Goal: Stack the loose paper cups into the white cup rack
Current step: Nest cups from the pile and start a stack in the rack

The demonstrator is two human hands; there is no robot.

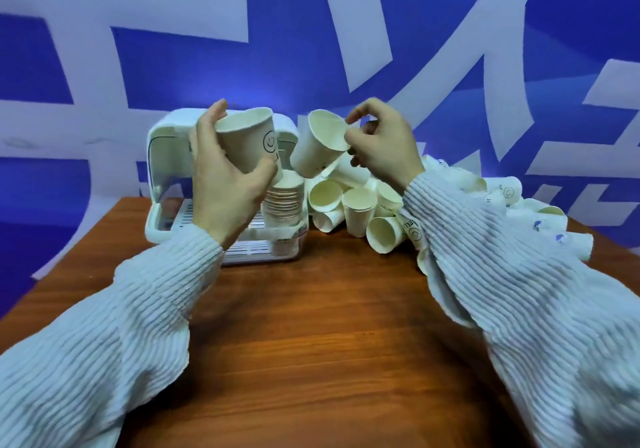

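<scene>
A blue-and-white banner (173,66) hung behind the wooden tabletop (311,309). Above the white cup rack (162,156) — a nested stack (284,201) stood inside — the left hand (221,188) gripped one upright cup (247,139); the right hand (384,142) pinched a tilted cup (317,146) by its rim. Loose cups (356,205) lay heaped just right of the rack.

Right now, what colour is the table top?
Reddish-brown wood grain on the table, seen in the head view.
</scene>
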